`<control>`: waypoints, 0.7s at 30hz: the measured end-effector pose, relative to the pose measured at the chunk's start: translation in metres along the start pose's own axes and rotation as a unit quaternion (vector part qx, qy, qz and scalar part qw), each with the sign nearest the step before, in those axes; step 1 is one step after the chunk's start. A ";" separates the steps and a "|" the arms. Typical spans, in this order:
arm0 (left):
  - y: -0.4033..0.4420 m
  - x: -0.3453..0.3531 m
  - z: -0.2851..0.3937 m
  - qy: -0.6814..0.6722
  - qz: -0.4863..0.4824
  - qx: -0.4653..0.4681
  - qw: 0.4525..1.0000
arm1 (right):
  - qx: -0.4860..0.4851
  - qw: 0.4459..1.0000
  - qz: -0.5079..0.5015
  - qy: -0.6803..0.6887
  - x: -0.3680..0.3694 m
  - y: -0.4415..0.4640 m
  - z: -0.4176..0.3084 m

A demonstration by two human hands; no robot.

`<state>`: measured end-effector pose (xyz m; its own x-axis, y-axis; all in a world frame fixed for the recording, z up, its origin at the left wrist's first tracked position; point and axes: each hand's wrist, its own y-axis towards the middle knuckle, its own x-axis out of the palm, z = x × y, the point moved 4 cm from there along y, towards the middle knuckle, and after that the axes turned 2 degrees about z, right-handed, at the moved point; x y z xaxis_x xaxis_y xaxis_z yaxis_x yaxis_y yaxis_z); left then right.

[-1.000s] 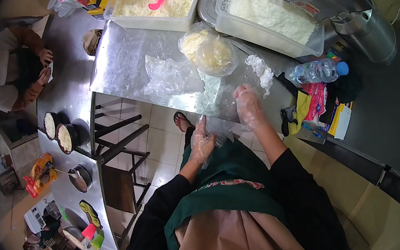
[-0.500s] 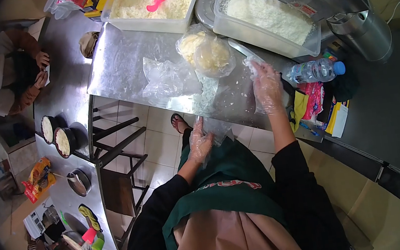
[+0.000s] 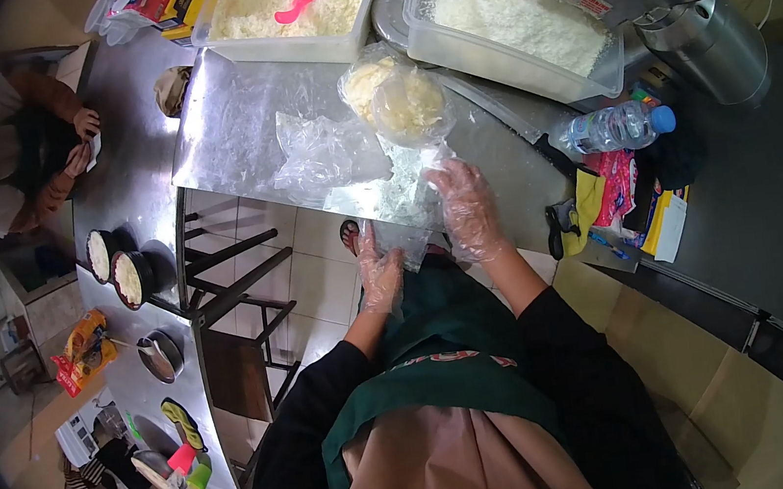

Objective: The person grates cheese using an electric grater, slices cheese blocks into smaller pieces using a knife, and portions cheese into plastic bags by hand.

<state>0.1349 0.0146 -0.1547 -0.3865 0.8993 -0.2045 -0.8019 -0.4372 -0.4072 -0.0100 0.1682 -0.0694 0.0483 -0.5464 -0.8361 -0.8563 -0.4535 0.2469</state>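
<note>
My left hand (image 3: 380,278), in a clear plastic glove, is at the counter's front edge with a clear plastic bag (image 3: 403,241) between thumb and fingers. My right hand (image 3: 468,210), gloved too, presses a crumpled white tissue-like piece (image 3: 438,159) on the steel counter (image 3: 229,137); its exact kind is unclear. White powdery residue (image 3: 395,195) lies between the hands. Beyond are a crumpled clear bag (image 3: 325,149) and two bags of pale yellow shreds (image 3: 408,109). A knife (image 3: 492,105) with a black handle lies right of them.
Behind stand a tub (image 3: 286,46) of pale shreds with a pink scoop (image 3: 301,5) and a tub (image 3: 507,71) of white shreds. At right are a water bottle (image 3: 621,127) and a steel cylinder (image 3: 713,59). Round pans (image 3: 131,279) stand on the left table, where another person's hands (image 3: 84,137) show.
My right hand has swept left across the counter with the white piece, from beside the knife toward my left hand. The knife now shows more fully. My left hand stays near the edge.
</note>
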 end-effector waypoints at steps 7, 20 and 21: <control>0.007 0.002 -0.017 0.004 -0.008 0.044 0.999 | -0.017 0.997 -0.074 0.008 0.017 0.019 -0.030; 0.002 0.006 -0.019 -0.030 0.010 0.013 0.999 | 0.062 0.997 -0.007 -0.053 -0.019 0.018 0.006; 0.001 0.006 -0.015 -0.031 0.012 0.011 0.999 | 0.062 0.997 -0.007 -0.051 -0.017 0.015 0.006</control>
<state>0.1387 0.0193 -0.1698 -0.4320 0.8878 -0.1588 -0.8017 -0.4586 -0.3834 -0.0265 0.1747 -0.0540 0.0142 -0.4628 -0.8864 -0.9132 -0.3670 0.1770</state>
